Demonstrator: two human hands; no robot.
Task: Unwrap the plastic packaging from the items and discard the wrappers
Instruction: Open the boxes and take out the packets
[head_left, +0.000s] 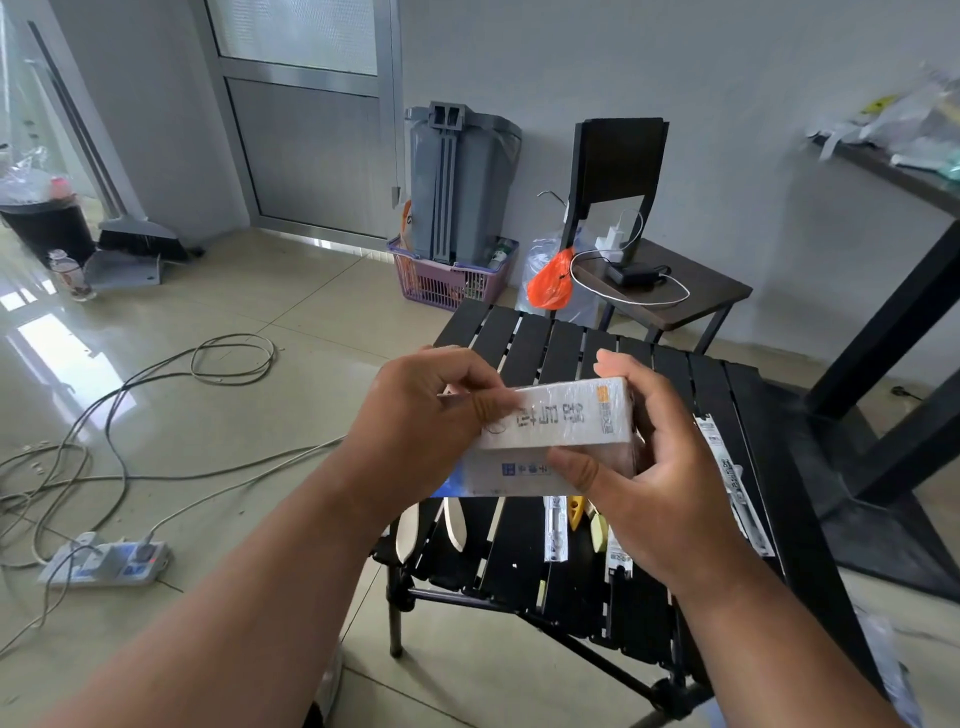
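Both hands (415, 410) (660, 467) around wrapped box (561, 421), above cluttered slatted table (727, 395).

Far slats of black table (524, 332) bare; near slats crowded by wrapped pens (727, 467), wooden spoons (454, 525).

1. My left hand (426, 415) curls in, fingers pinching at the box (561, 431) (its near end).
2. My right hand (649, 467) grips the far end, thumb underneath.
3. Both forearms reach forward, bare.

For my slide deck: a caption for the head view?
Both hands grip a plastic-wrapped box above a black slatted table.
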